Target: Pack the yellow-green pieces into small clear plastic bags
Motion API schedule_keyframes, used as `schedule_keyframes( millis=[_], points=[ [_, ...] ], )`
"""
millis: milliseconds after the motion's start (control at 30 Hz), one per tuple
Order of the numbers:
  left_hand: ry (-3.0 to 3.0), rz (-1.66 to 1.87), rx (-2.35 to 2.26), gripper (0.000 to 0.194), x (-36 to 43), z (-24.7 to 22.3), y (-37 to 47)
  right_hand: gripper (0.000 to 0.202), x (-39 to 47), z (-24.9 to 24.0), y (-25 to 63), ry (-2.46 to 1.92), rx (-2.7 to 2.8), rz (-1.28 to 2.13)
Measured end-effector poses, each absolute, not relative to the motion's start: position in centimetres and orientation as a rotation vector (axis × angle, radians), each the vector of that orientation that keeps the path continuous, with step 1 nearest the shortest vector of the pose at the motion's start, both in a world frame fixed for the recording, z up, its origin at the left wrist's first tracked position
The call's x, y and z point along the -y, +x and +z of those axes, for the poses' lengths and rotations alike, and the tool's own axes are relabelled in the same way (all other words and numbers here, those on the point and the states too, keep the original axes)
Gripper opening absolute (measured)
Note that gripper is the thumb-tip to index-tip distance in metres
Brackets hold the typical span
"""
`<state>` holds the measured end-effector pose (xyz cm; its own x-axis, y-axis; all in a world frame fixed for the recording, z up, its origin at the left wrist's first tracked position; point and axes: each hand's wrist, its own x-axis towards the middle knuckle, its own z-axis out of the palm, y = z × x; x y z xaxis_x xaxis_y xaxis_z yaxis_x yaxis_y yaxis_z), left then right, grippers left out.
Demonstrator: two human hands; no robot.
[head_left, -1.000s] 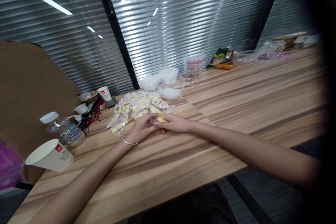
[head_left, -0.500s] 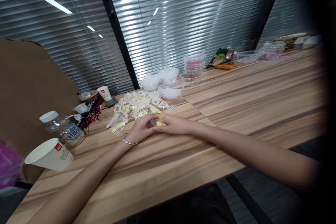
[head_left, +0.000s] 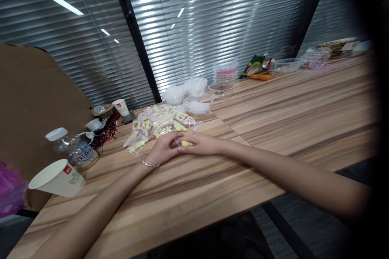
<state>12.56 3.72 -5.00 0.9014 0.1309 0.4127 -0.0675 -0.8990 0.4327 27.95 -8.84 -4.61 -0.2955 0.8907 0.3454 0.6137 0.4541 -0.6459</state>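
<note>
Close together over the table, my left hand (head_left: pixel 165 149) and my right hand (head_left: pixel 199 143) meet at the fingertips. A small yellow piece (head_left: pixel 187 143) shows between the fingers of my right hand; its exact kind is hidden. My left hand is curled around a small clear plastic bag (head_left: pixel 175 142), seen only in part between the hands. Just beyond them lies a heap of clear plastic bags (head_left: pixel 164 119) with yellow and pale pink pieces inside. One such bag (head_left: pixel 137 145) lies left of my left hand, which has a silver bracelet at the wrist.
Clear plastic bowls (head_left: pixel 198 105) and stacked round tubs (head_left: pixel 225 73) stand behind the heap. To the left are a paper cup (head_left: pixel 59 179), a bottle (head_left: pixel 82 155), a smaller cup (head_left: pixel 120 107) and dark red wires (head_left: pixel 105 134). A green packet (head_left: pixel 253 66) lies at the back right.
Almost nothing differs. The fingers of both hands have shifted very slightly around the small yellow piece and the clear plastic bag.
</note>
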Motion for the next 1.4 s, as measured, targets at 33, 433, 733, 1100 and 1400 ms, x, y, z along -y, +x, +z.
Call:
schedule_keyframes(
  millis=[33,433,733,1100,1400],
  points=[
    [2.622,0.613,-0.044,0.036,-3.70,-4.98,12.55,0.034,8.88,-4.55,27.92,-1.244,2.028,0.515],
    [2.632,0.676,-0.028,0.037,-3.99,-5.27,12.51,0.035,8.96,-4.85,27.83,-1.270,2.029,0.422],
    [2.652,0.624,-0.005,0.036,-3.94,-5.27,12.61,0.033,8.69,-4.96,28.18,-1.272,2.075,0.486],
    [2.664,0.589,0.028,0.040,-3.60,-4.96,12.49,0.038,8.79,-4.84,28.24,-1.304,2.095,0.472],
    [2.667,0.575,-0.012,0.043,-3.67,-5.02,12.49,0.034,8.90,-4.71,28.20,-1.282,2.050,0.562]
  ],
)
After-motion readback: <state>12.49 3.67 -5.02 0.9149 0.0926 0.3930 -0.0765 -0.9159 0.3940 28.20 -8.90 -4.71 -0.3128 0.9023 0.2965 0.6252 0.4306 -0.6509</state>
